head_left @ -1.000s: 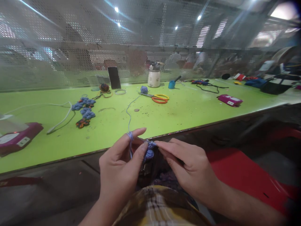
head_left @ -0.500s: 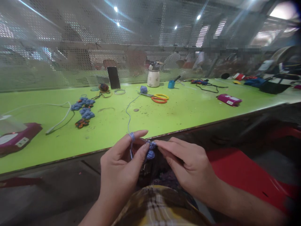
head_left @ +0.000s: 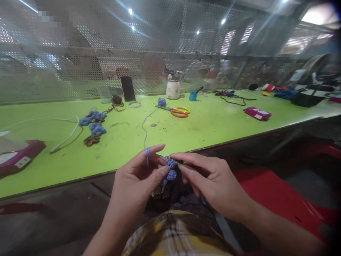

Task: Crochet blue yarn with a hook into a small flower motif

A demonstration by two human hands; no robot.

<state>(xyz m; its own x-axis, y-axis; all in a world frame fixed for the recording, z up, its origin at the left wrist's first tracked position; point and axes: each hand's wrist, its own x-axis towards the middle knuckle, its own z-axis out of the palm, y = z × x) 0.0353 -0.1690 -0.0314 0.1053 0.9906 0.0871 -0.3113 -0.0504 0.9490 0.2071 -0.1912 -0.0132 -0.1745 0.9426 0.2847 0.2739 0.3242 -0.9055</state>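
Note:
Between thumb and fingers, my left hand (head_left: 138, 174) pinches a small blue-purple crochet piece (head_left: 172, 174) with puffy lobes. Yarn (head_left: 147, 152) is wound round its raised index finger and runs up to a blue yarn ball (head_left: 161, 102) on the table. My right hand (head_left: 210, 177) is closed at the right edge of the piece, on what looks like a thin crochet hook (head_left: 178, 164) mostly hidden by the fingers. Both hands are in front of the table edge, above my lap.
On the green table (head_left: 207, 131) lie scissors (head_left: 179, 112), finished crochet flowers (head_left: 97, 128), a dark yarn ball (head_left: 116, 100) and a purple box (head_left: 258, 113). A phone (head_left: 128, 89) and a white bottle (head_left: 173, 89) stand behind. At right is a red stool (head_left: 269, 199).
My right index finger has stretched forward over the top of the crochet piece, and the right hand has opened its grip slightly. More of the piece now shows between the hands.

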